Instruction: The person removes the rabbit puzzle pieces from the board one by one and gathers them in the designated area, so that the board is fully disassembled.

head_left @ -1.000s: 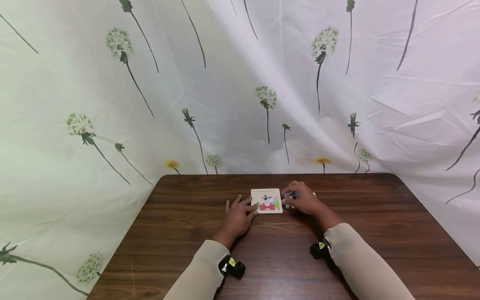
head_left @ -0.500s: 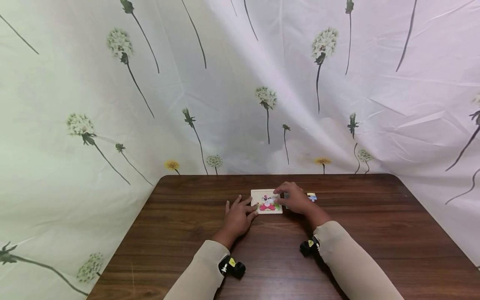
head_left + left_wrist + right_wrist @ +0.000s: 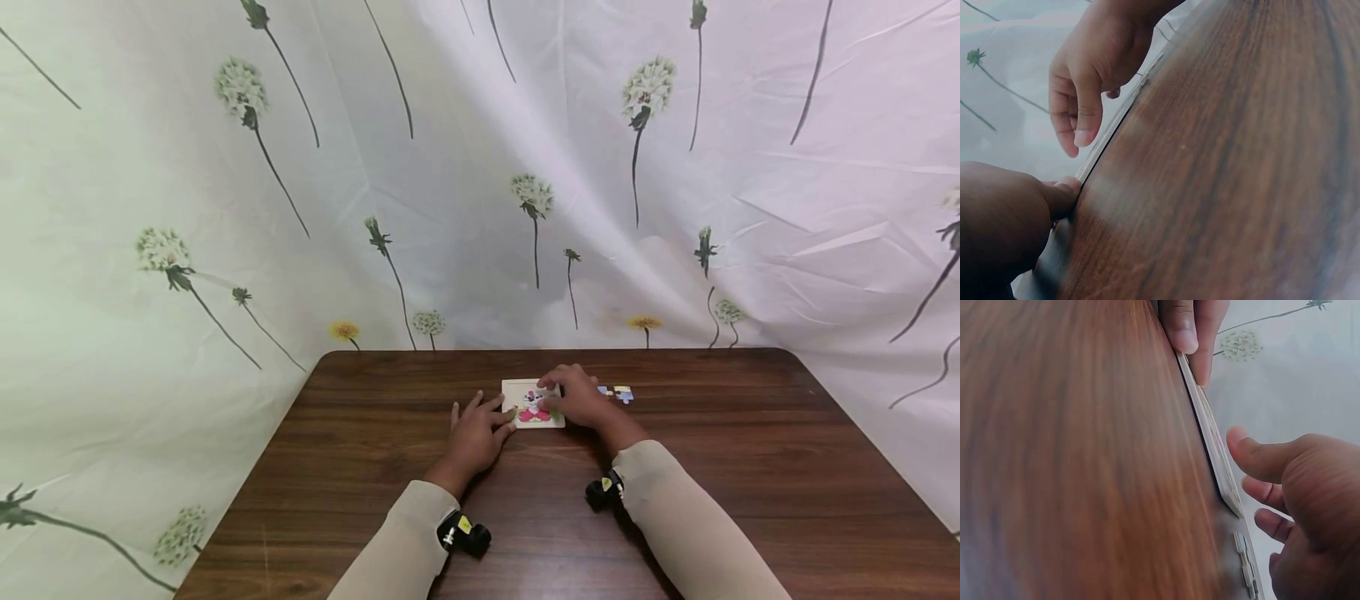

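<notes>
A small cream puzzle board (image 3: 514, 388) with a cartoon figure in pink and white lies flat near the far side of the table. My left hand (image 3: 474, 435) holds it at the near left corner, thumb against the front edge and a finger on top. Over the board's right part hovers my right hand (image 3: 583, 402), its thumb and fingers apart. Nothing shows between them in the right wrist view, where the hand (image 3: 1325, 494) hangs just above the board (image 3: 1215, 447). Loose jigsaw pieces (image 3: 622, 393) lie to the right, partly hidden behind this hand.
The brown wooden table (image 3: 360, 467) stretches out on both sides and in front. Behind its far edge hangs a white curtain (image 3: 465, 250) printed with dandelions. Seen edge-on in the right wrist view, flat jigsaw pieces (image 3: 1244, 562) lie beyond the board's end.
My right hand has moved left from beside the board to above its right part, uncovering more of the loose pieces. My left hand and the board have stayed in place.
</notes>
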{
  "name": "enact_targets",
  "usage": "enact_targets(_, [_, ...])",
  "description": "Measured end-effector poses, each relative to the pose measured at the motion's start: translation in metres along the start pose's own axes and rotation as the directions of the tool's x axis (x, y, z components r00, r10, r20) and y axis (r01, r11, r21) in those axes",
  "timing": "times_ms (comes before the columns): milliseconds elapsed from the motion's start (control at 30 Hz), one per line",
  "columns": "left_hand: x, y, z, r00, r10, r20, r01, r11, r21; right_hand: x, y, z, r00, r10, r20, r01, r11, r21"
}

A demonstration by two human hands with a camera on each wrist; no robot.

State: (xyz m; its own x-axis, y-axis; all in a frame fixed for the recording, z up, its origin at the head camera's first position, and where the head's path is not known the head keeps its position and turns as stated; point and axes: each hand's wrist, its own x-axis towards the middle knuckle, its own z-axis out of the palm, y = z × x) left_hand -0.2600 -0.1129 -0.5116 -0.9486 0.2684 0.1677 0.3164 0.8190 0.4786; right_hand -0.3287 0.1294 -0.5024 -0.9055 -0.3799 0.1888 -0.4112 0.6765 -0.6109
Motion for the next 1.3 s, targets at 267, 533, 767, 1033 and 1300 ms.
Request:
enact_targets(267, [0.0, 0.0, 0.0, 1.0, -0.003, 0.0, 0.003, 1.0, 0.01, 0.003, -0.007, 0.006, 0.999, 0.033, 0.002, -0.033, 0.999, -0.014])
enact_targets(533, [0.0, 0.001, 0.0, 1.0, -0.007, 0.004, 0.007, 1.0, -0.001, 0.007, -0.008, 0.009, 0.998, 0.047, 0.04, -0.046, 0.998, -0.043])
enact_targets(767, [0.001, 0.001, 0.0, 1.0, -0.007, 0.006, 0.007, 1.0, 0.001, 0.009, -0.012, 0.01, 0.993, 0.096, 0.067, -0.091, 0.993, -0.079])
enact_targets(1033, [0.0, 0.002, -0.002, 1.0, -0.003, 0.007, 0.003, 1.0, 0.001, 0.009, -0.018, 0.009, 0.989, 0.111, 0.1, -0.105, 0.992, -0.066])
enact_targets(1300, [0.0, 0.003, -0.001, 1.0, 0.003, 0.0, -0.003, 1.0, 0.004, 0.009, -0.023, 0.008, 0.987, 0.119, 0.105, -0.111, 0.991, -0.073])
